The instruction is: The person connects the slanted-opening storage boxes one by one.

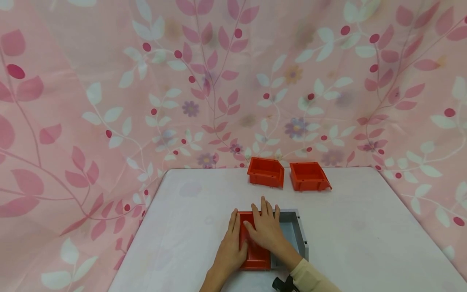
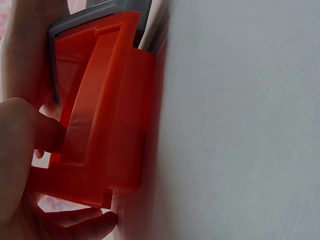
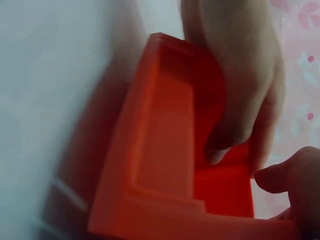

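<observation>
In the head view a red plastic storage bin point(image 1: 257, 259) lies along the left part of a larger grey bin point(image 1: 303, 235). My left hand point(image 1: 230, 249) grips the red bin's left wall, its thumb over the rim and inside, its straight fingers along the outside. The left wrist view shows that thumb reaching into the red bin point(image 2: 122, 145). My right hand point(image 1: 268, 231) rests across the red bin's right side, fingers spread toward the far edge and thumb over the red interior. The right wrist view shows the right thumb at the rim of the red bin point(image 3: 165, 135).
Two more red bins, one at left point(image 1: 266, 174) and one at right point(image 1: 310, 178), stand near the far edge of the white table point(image 1: 182, 227). Behind hangs a pink leaf-patterned cloth point(image 1: 219, 81). A black strap mount point(image 1: 284, 284) sits by the right sleeve point(image 1: 311, 278).
</observation>
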`<action>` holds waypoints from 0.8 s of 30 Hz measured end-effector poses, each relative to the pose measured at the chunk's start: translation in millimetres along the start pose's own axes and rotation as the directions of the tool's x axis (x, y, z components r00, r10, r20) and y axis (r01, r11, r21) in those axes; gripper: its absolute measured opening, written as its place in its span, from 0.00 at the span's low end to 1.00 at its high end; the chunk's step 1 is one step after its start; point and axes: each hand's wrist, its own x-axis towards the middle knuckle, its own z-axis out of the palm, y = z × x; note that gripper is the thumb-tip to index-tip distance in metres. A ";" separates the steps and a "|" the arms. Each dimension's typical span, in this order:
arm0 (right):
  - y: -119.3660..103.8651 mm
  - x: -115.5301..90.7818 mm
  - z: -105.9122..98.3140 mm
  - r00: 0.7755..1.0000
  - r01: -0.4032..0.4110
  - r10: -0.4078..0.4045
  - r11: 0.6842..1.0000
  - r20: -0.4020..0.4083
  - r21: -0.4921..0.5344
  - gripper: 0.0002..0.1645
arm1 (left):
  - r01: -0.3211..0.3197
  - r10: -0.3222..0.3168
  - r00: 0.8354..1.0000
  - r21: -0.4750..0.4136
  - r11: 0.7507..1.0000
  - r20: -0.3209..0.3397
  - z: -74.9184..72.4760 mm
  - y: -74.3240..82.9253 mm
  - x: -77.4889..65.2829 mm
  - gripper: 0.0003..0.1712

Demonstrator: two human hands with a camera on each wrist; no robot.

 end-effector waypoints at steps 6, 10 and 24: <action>2.6 -0.2 3.6 1.000 -0.009 0.009 1.000 -0.013 -0.009 0.42 | -0.003 0.003 1.000 0.003 1.000 -0.002 -0.6 1.6 0.7 0.54; 3.6 0.5 5.7 1.000 -0.014 0.014 1.000 -0.015 -0.020 0.42 | -0.001 0.001 1.000 0.006 1.000 -0.004 -1.8 2.9 1.3 0.54; 4.8 -1.0 12.1 1.000 -0.011 0.010 0.998 -0.023 -0.056 0.43 | 0.006 -0.006 1.000 0.001 1.000 -0.006 0.9 0.6 0.3 0.55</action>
